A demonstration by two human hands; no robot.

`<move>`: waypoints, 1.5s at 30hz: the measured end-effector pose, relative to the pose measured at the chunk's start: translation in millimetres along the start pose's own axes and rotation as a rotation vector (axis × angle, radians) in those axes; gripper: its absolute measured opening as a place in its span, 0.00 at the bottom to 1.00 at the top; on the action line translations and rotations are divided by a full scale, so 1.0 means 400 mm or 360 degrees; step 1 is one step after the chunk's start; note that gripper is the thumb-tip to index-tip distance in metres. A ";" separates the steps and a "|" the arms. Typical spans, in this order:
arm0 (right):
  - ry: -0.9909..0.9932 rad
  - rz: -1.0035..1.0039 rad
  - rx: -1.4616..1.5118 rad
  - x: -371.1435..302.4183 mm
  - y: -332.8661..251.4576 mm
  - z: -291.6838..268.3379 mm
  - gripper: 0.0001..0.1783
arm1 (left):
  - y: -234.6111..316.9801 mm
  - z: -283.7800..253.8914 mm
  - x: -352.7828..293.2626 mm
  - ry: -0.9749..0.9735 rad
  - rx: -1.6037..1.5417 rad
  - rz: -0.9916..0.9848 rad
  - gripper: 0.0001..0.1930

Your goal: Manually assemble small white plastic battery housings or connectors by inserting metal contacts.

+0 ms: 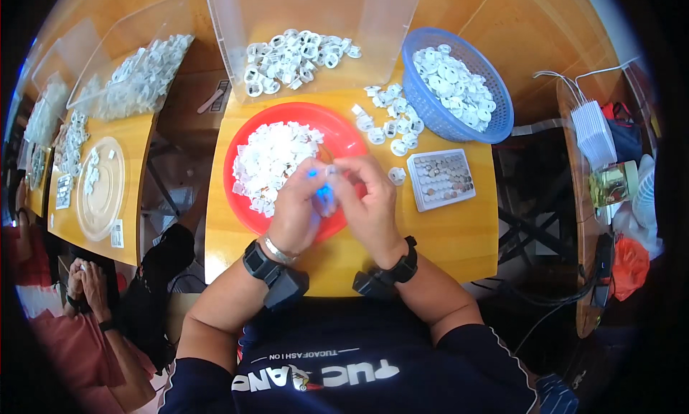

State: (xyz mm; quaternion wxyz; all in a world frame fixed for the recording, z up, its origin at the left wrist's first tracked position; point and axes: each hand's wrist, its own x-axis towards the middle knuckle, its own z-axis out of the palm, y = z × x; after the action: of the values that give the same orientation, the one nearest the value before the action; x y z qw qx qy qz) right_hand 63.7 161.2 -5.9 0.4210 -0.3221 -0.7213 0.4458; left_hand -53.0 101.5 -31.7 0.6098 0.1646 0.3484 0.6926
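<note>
Both hands meet over the near rim of the red plate [240, 145] — the left hand [298, 209] and right hand [369, 202] pinch a small white part [331, 171] together, something blue showing between the fingers. Heaped white pieces [269, 159] fill the plate — a blue basket [495, 98] and a small compartment tray [441, 178] stand to the right.

Our forearms enter from lower edge, angled inward, converging at centre. Our left hand [298, 202] back up, fingers curled, fingertips pinched toward the right. Our right hand [367, 198] back up, fingers bent, tips meeting left ones. Hands touch at fingertips, thumbs tucked beneath. Dark band on each wrist; thin metal bracelet on left wrist. Dark short sleeves on upper arms.
</note>
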 end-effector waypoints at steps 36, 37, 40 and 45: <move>-0.0190 0.0140 -0.0136 0.030 0.040 -0.049 0.05 | 0.071 -0.021 0.028 0.0108 -0.0101 0.0127 0.06; -0.0130 0.0219 0.0026 0.032 0.037 -0.051 0.05 | 0.065 -0.026 0.026 0.0097 -0.0091 0.0126 0.06; -0.0085 0.0246 0.0089 0.036 0.035 -0.059 0.05 | 0.055 -0.029 0.022 -0.0102 -0.0150 -0.0027 0.06; -0.0064 0.0301 0.0256 0.038 0.057 -0.068 0.05 | 0.053 0.000 0.015 -0.0036 -0.0080 -0.0068 0.05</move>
State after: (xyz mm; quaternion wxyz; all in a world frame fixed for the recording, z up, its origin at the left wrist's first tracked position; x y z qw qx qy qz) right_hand 83.6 193.0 -15.1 0.3871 -0.3449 -0.6578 0.5464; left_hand -69.9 107.0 -18.5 0.6322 0.1497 0.3274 0.6861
